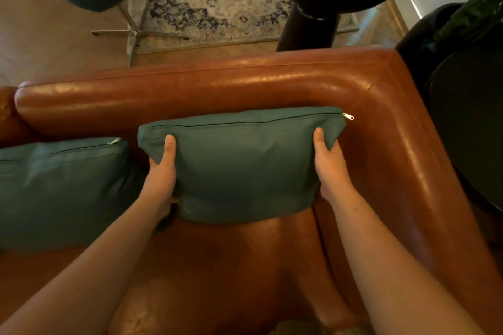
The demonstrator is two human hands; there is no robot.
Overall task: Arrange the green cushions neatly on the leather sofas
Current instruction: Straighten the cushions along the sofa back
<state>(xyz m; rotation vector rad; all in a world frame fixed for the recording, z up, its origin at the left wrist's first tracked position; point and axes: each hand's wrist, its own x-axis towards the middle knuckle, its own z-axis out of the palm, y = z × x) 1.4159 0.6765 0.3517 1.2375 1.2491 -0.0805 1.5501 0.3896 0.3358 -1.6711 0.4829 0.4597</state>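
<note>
Because a soft cushion sags when lifted from one side, both hands have taken the green cushion (239, 163) by its opposite edges — the left hand (162, 171) clamped on the left edge with its thumb across the front face, the right hand (330, 168) clamped likewise near the upper right corner, the two held well apart. It stands upright in the corner of the leather sofa (381, 122), its zipped top edge level with the backrest and the zip pull (348, 116) almost touching the leather; the lower edge seems to rest at the back of the seat. That pose suggests squaring it against the backrest so it sits level. A second green cushion (60, 190) leans on the backrest just beside it, zip also uppermost — likely the reference for matching height and tilt.
</note>
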